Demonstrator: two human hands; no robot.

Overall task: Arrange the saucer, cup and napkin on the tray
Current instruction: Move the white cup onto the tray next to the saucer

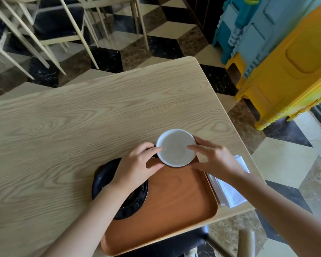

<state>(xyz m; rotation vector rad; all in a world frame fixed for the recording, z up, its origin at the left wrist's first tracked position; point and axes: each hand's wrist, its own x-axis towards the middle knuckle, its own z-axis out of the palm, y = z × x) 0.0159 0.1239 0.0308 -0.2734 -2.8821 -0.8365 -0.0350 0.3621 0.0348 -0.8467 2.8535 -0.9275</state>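
Observation:
A white saucer [176, 147] hangs over the far edge of the brown wooden tray [176, 204]. My left hand [137, 166] grips its left rim and my right hand [214, 157] grips its right rim. A folded white napkin [228, 191] lies on the table just right of the tray, partly under my right forearm. No cup shows clearly; a small dark edge peeks out behind my left fingers, and I cannot tell what it is.
A round black burner [107, 179] is set into the light wooden table [82, 127], partly under the tray and my left arm. Chairs [54, 25] stand beyond the table. Stacked yellow and blue plastic stools [285, 62] fill the right.

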